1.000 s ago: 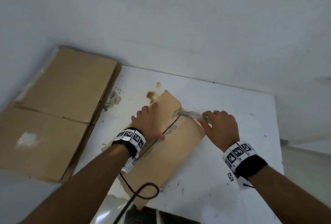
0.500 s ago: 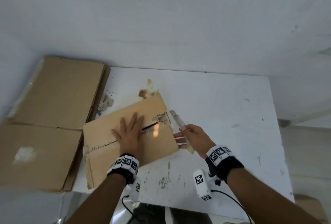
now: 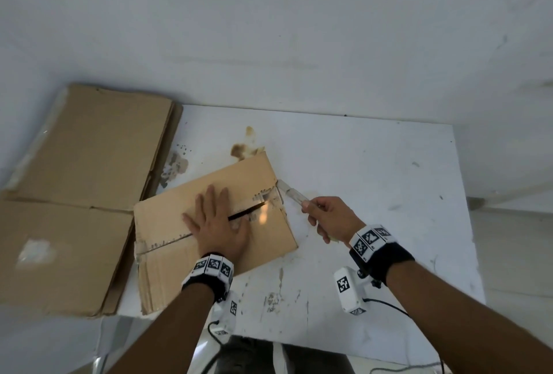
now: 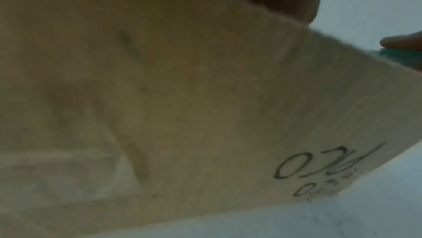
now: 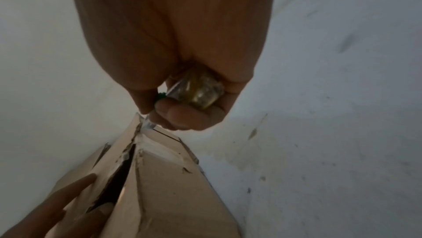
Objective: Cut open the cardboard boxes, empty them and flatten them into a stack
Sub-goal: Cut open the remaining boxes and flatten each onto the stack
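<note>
A closed brown cardboard box lies on the white table, its top seam partly split into a dark slit near the right end. My left hand presses flat on the box top with straight, spread fingers. My right hand grips a clear-handled cutter whose tip meets the box's right edge at the seam. In the right wrist view the cutter sits in my fist above the box and its split seam. The left wrist view shows only blurred cardboard up close.
A stack of flattened cardboard sheets lies to the left, overlapping the table's left edge. Brown stains mark the table behind the box. The table ends against a white wall at the back; its right half holds only scuff marks.
The box has been turned from lengthwise to crosswise. My left hand shifted from its far edge to flat on top. My right hand came round to the right end with the cutter.
</note>
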Demonstrator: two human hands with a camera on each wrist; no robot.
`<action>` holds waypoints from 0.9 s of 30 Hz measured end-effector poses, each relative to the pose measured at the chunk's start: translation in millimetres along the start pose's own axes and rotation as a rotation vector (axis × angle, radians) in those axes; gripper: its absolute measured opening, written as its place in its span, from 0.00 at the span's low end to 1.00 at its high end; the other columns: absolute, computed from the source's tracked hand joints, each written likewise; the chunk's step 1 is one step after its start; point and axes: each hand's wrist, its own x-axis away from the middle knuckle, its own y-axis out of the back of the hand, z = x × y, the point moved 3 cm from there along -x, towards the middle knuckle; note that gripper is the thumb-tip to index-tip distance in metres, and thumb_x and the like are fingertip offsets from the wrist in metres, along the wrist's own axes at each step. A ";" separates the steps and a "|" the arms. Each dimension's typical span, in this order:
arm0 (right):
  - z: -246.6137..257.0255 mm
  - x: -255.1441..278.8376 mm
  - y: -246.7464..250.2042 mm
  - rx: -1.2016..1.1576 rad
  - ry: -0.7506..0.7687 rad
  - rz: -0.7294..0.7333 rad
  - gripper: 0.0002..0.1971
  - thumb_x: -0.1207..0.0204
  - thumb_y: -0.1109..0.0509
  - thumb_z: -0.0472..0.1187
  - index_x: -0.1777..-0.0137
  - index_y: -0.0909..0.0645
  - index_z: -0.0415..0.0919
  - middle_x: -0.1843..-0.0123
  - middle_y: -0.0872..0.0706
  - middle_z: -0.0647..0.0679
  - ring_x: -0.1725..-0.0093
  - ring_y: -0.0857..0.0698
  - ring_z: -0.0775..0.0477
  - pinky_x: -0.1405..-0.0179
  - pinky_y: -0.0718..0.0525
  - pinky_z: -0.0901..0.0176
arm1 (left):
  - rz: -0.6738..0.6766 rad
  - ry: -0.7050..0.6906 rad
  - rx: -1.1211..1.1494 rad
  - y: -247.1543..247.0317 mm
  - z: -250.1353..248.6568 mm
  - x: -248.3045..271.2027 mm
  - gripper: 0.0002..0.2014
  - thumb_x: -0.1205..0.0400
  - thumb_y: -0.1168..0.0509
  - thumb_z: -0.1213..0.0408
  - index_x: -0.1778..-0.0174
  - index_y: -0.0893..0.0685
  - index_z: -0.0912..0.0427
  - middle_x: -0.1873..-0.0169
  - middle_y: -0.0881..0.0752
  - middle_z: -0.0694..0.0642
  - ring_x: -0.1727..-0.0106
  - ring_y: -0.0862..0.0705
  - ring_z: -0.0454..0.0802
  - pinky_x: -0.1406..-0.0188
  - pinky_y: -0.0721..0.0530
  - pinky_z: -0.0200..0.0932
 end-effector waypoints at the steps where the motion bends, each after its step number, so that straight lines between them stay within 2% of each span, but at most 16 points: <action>1: 3.5 0.1 0.9 0.045 0.014 -0.007 0.17 0.13 0.34 0.50 0.49 0.15 0.35 0.66 0.18 0.47 0.77 0.26 0.47 0.79 0.22 0.57 | 0.014 0.024 -0.011 -1.2 -2.7 -1.9 0.39 0.25 0.44 0.38 0.16 0.34 0.48 0.11 0.44 0.55 0.11 0.51 0.62 0.19 0.66 0.76; 3: 10.9 1.0 1.9 0.122 0.037 -0.022 0.18 0.14 0.34 0.51 0.51 0.15 0.35 0.67 0.18 0.47 0.78 0.26 0.48 0.79 0.21 0.58 | 0.020 0.055 0.004 -4.0 -5.8 -2.3 0.37 0.24 0.44 0.39 0.17 0.35 0.46 0.11 0.45 0.55 0.11 0.53 0.62 0.20 0.68 0.76; 5: 16.6 2.4 4.4 0.155 0.037 -0.033 0.18 0.14 0.33 0.52 0.51 0.14 0.35 0.66 0.19 0.46 0.79 0.26 0.49 0.79 0.21 0.58 | -0.006 0.055 0.027 -6.5 -4.4 -0.7 0.35 0.21 0.45 0.40 0.16 0.34 0.45 0.11 0.45 0.53 0.11 0.53 0.61 0.18 0.66 0.77; 10: 16.6 7.6 10.8 0.207 0.033 -0.058 0.23 0.16 0.32 0.55 0.53 0.14 0.33 0.68 0.19 0.45 0.80 0.27 0.51 0.81 0.22 0.60 | -0.031 0.064 0.018 -8.2 -0.7 1.5 0.34 0.16 0.55 0.36 0.14 0.36 0.43 0.11 0.46 0.51 0.10 0.53 0.58 0.17 0.68 0.72; 13: 16.0 6.8 3.3 0.306 0.067 -0.104 0.28 0.17 0.32 0.58 0.60 0.20 0.29 0.69 0.20 0.44 0.78 0.25 0.48 0.82 0.22 0.60 | -0.042 0.077 0.040 -5.9 -1.6 0.7 0.32 0.15 0.56 0.35 0.14 0.36 0.41 0.11 0.45 0.50 0.10 0.53 0.56 0.16 0.68 0.70; 16: 20.9 4.1 -5.1 0.418 0.099 -0.119 0.28 0.17 0.33 0.60 0.65 0.23 0.34 0.71 0.24 0.44 0.78 0.26 0.47 0.84 0.22 0.60 | -0.044 0.083 0.050 -5.0 -0.8 0.3 0.32 0.14 0.55 0.35 0.14 0.36 0.40 0.11 0.45 0.49 0.10 0.53 0.56 0.16 0.68 0.70; 18: 25.1 6.1 -2.0 0.548 0.102 -0.087 0.27 0.18 0.32 0.60 0.62 0.17 0.33 0.74 0.23 0.46 0.80 0.26 0.51 0.85 0.26 0.63 | -0.041 0.084 0.063 -5.4 -1.7 -0.8 0.32 0.14 0.54 0.35 0.14 0.36 0.40 0.11 0.46 0.48 0.10 0.54 0.55 0.16 0.68 0.70; 19: 27.0 8.9 3.8 0.600 0.094 -0.074 0.26 0.18 0.32 0.60 0.61 0.15 0.35 0.75 0.23 0.48 0.82 0.27 0.53 0.85 0.27 0.64 | -0.042 0.077 0.069 -4.8 -3.0 -1.0 0.32 0.15 0.54 0.35 0.14 0.36 0.40 0.11 0.46 0.48 0.10 0.54 0.55 0.16 0.68 0.70; 22: 30.0 20.8 27.8 0.683 0.074 -0.081 0.21 0.19 0.31 0.61 0.60 0.13 0.43 0.75 0.21 0.52 0.82 0.25 0.57 0.86 0.29 0.67 | -0.014 0.047 0.105 -4.8 -1.8 -0.4 0.34 0.17 0.52 0.35 0.13 0.37 0.41 0.10 0.49 0.49 0.10 0.58 0.53 0.18 0.74 0.66; 24: 27.7 24.7 36.6 0.686 0.091 -0.128 0.20 0.19 0.31 0.61 0.60 0.14 0.45 0.75 0.21 0.52 0.83 0.26 0.58 0.86 0.30 0.67 | 0.045 0.040 0.135 -2.3 2.2 -3.2 0.39 0.22 0.56 0.37 0.12 0.38 0.43 0.10 0.52 0.50 0.10 0.60 0.53 0.19 0.76 0.66; 25: 25.0 25.0 37.0 0.676 0.106 -0.155 0.20 0.19 0.32 0.61 0.60 0.14 0.45 0.75 0.20 0.52 0.82 0.25 0.58 0.83 0.30 0.66 | 0.057 0.021 0.154 1.6 2.2 -3.1 0.41 0.25 0.56 0.38 0.13 0.36 0.45 0.10 0.49 0.52 0.10 0.58 0.55 0.19 0.74 0.67; 26: 22.8 24.9 35.2 0.666 0.127 -0.179 0.21 0.19 0.32 0.61 0.60 0.14 0.44 0.74 0.20 0.51 0.80 0.25 0.56 0.80 0.29 0.63 | 0.036 -0.036 0.153 6.3 -0.4 -0.7 0.41 0.27 0.53 0.40 0.15 0.31 0.49 0.12 0.43 0.55 0.11 0.50 0.59 0.18 0.69 0.69; 27: 19.2 24.1 31.8 0.646 0.150 -0.193 0.22 0.18 0.33 0.61 0.60 0.15 0.42 0.73 0.19 0.49 0.78 0.24 0.53 0.78 0.28 0.62 | -0.012 -0.122 0.115 10.2 -4.9 3.6 0.37 0.26 0.49 0.41 0.21 0.25 0.52 0.17 0.33 0.57 0.15 0.40 0.62 0.17 0.60 0.71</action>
